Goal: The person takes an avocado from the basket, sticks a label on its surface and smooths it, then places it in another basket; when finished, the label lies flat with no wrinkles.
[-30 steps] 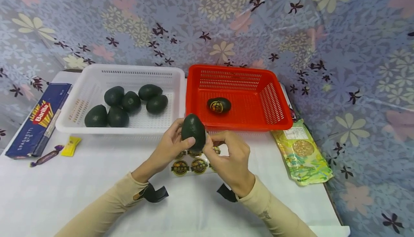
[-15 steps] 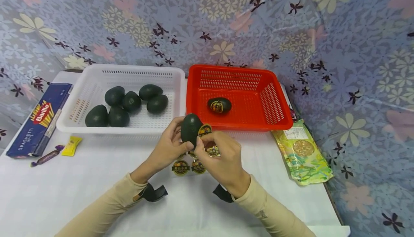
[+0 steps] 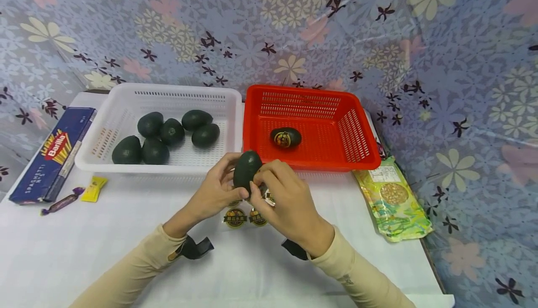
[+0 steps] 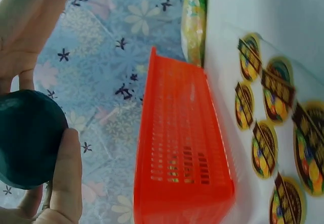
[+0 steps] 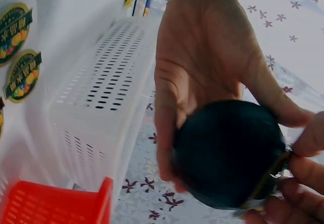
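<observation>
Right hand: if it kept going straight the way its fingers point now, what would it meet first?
The right hand points up-left and already touches the avocado held by the left hand. Beyond it, probably the white basket, though depth is unclear.

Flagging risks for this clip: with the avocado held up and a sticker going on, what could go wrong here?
The sticker shows edge-on beside the avocado, so it may crease or fold when pressed. The left hand holds the avocado by fingertips above the sticker sheet; pressure from the right hand might roll or drop it.

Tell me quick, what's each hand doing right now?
Left hand: holds the dark avocado, fingers curled round it.
Right hand: fingertips press a sticker against the avocado's side.
</observation>
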Demonstrator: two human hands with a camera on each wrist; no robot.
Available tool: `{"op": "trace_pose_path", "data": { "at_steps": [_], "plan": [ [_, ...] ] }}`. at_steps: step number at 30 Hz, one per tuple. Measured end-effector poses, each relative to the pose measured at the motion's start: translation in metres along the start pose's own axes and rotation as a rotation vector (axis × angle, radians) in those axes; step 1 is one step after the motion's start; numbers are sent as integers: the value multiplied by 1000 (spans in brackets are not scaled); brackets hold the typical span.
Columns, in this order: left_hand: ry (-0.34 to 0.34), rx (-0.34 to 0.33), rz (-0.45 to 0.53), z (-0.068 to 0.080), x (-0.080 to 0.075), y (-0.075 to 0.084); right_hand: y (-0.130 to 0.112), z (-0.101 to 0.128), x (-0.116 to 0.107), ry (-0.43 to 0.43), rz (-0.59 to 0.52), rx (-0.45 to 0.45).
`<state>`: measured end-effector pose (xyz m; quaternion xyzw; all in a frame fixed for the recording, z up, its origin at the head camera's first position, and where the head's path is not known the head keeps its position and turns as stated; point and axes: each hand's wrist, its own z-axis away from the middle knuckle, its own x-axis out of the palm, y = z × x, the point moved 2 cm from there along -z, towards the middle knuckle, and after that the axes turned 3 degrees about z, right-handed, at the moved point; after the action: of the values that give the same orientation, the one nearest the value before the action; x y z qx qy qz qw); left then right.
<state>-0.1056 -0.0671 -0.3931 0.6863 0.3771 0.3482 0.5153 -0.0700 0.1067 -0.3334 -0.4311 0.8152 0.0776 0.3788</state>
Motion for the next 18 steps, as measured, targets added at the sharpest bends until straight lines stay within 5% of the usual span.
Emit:
{"op": "trace_pose_path", "data": {
  "at_steps": [5,10,14,18],
  "plan": [
    [-31,-34,-39,2,-2,-1,-2,1,0,-167,19,35],
    [-86,-68,-119,3,-3,2,-3,-1,-3,-238,-34,39],
    [-34,-52,-119,0,-7,9,4,-5,-10,-219,-267,115],
    [-24,-56,-55,-1,-7,19,19,-9,-13,-157,-517,322]
  ]
}}
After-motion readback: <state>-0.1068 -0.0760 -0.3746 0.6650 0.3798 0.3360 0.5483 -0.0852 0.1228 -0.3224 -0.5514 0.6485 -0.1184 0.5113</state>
